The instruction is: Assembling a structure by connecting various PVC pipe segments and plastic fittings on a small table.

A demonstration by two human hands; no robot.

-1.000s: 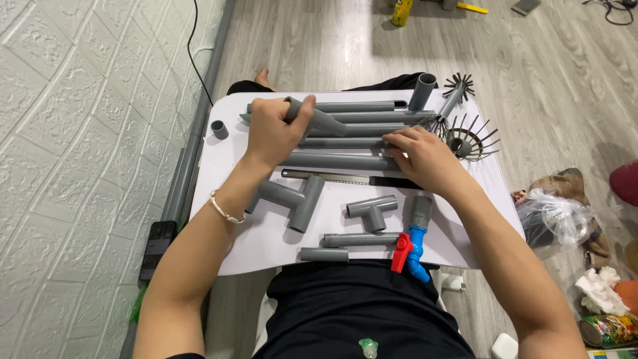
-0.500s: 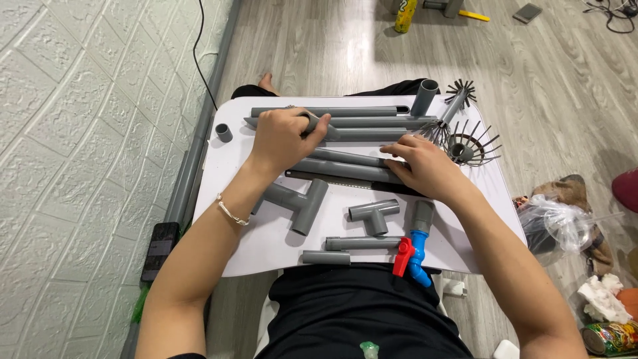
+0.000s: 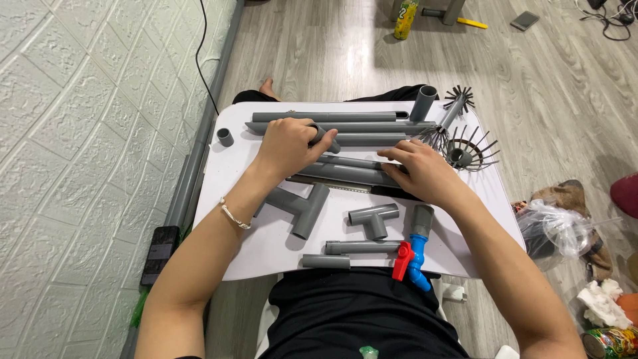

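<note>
My left hand (image 3: pixel 287 145) grips a grey pipe fitting (image 3: pixel 327 138) at the left end of a row of long grey pipes (image 3: pixel 332 117) on a small white table (image 3: pixel 256 246). My right hand (image 3: pixel 421 171) rests flat on the near pipes (image 3: pixel 347 173) of that row, fingers together. A hacksaw blade (image 3: pixel 342 188) lies just under those pipes. Nearer to me lie a large grey tee (image 3: pixel 300 203), a small tee (image 3: pixel 374 217), two short pipe pieces (image 3: pixel 362 247) and a blue valve with a red handle (image 3: pixel 411 255).
A short upright pipe (image 3: pixel 423 102) and grey spiked basket parts (image 3: pixel 465 153) stand at the table's far right. A small coupling (image 3: pixel 225 137) sits far left. A phone (image 3: pixel 159 252) lies on the floor by the white wall; a plastic bag (image 3: pixel 555 229) lies to the right.
My left hand has drawn the fitting slightly nearer along the pipes. My right hand has stayed on the near pipes. The view has shifted a little.
</note>
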